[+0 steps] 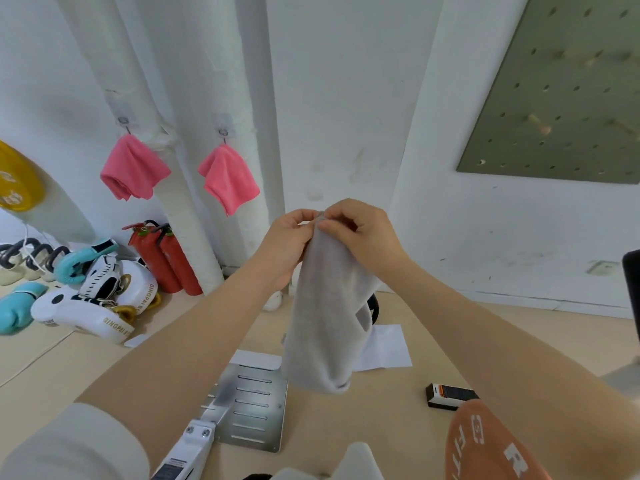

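Note:
A light grey cloth hangs in front of me, held up by its top edge. My left hand and my right hand meet at that top edge and both pinch a small loop or corner of it between thumb and fingers. The cloth droops freely below them. On the white wall behind, two pink cloths hang from small stick-on hooks: one pink cloth to the left and another pink cloth nearer the middle. The hooks sit on white padded pipes.
Two red fire extinguishers stand by the pipes. White and teal boxing gloves lie on the floor at left. A metal plate and white paper lie below. A green pegboard hangs right; an orange weight plate sits bottom right.

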The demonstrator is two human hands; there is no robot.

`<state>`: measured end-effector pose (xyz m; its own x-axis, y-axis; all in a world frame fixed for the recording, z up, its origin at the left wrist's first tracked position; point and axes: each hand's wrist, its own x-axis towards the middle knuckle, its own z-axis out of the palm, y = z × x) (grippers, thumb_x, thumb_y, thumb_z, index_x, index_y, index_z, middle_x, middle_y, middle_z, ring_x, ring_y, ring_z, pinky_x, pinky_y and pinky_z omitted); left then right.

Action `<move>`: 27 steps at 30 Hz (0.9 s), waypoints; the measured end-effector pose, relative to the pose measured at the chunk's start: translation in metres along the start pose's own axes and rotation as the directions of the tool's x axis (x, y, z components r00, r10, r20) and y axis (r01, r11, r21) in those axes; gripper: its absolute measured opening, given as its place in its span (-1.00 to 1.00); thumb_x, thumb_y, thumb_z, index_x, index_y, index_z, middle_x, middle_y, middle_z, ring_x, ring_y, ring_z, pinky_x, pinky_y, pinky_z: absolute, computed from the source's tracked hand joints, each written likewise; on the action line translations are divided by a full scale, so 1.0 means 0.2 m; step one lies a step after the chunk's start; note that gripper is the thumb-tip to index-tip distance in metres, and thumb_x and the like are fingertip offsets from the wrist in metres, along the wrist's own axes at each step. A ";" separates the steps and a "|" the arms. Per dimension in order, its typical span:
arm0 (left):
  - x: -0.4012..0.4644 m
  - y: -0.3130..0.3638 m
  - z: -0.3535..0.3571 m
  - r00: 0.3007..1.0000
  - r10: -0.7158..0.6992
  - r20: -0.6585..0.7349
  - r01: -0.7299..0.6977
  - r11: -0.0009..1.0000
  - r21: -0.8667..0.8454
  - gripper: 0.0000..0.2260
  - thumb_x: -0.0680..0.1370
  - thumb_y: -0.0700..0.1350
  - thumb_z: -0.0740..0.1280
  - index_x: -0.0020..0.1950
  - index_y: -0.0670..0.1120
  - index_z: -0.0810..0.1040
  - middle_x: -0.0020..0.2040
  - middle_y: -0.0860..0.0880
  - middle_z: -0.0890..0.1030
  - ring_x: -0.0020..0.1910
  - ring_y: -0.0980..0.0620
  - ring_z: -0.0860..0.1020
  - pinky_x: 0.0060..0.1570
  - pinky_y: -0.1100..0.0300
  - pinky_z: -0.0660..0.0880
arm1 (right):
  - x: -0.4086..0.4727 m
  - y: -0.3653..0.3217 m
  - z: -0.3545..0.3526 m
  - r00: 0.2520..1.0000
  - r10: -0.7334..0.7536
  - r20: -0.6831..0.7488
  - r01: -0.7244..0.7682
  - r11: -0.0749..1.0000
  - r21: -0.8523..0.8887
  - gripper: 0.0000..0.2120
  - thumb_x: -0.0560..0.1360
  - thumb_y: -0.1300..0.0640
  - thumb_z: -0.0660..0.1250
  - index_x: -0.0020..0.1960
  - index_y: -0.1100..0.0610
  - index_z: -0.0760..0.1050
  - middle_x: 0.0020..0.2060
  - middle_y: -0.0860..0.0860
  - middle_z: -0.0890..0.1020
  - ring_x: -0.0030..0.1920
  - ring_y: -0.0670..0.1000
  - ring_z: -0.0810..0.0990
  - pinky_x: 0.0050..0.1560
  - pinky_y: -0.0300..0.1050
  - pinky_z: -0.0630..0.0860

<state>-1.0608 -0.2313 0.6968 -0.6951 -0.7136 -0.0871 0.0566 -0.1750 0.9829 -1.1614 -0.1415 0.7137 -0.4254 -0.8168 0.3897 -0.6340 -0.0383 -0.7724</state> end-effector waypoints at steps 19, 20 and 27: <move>0.07 0.03 -0.14 0.997 0.078 -0.001 -0.078 0.996 -0.050 -0.85 0.56 -0.28 0.23 -0.06 -0.06 0.53 -0.22 0.02 0.62 -0.29 0.18 0.60 -0.21 0.33 0.54 | -0.01 0.17 -0.05 0.891 0.261 0.371 -0.040 0.860 -0.509 -0.64 0.48 -0.03 0.31 -0.36 0.12 0.28 -0.45 -0.05 0.31 -0.22 0.00 0.33 -0.13 -0.15 0.22; 0.08 0.03 -0.16 0.996 0.088 -0.014 -0.088 0.996 -0.020 -0.85 0.56 -0.27 0.23 -0.06 -0.04 0.53 -0.19 0.02 0.60 -0.27 0.19 0.58 -0.19 0.33 0.53 | 0.00 0.17 -0.05 0.904 0.231 0.358 0.023 0.813 -0.581 -0.66 0.49 -0.04 0.29 -0.32 0.14 0.30 -0.42 -0.04 0.33 -0.13 0.03 0.33 -0.03 -0.12 0.22; 0.12 -0.07 -0.29 0.980 0.115 -0.163 -0.078 0.973 0.219 -0.88 0.59 -0.27 0.19 0.02 -0.08 0.47 -0.17 0.07 0.53 -0.18 0.20 0.46 -0.14 0.49 0.40 | 0.05 0.18 -0.16 0.955 -0.131 0.266 0.280 0.694 -0.664 -0.65 0.40 -0.16 0.23 -0.32 0.09 0.57 0.17 0.02 0.49 0.32 0.16 0.28 0.23 -0.06 0.05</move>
<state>-1.0358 -0.2849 0.6717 -0.5582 -0.8297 0.0011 -0.0478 0.0335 0.9983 -1.2092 -0.1333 0.7055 -0.1511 -0.9282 0.3400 -0.9875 0.1265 -0.0936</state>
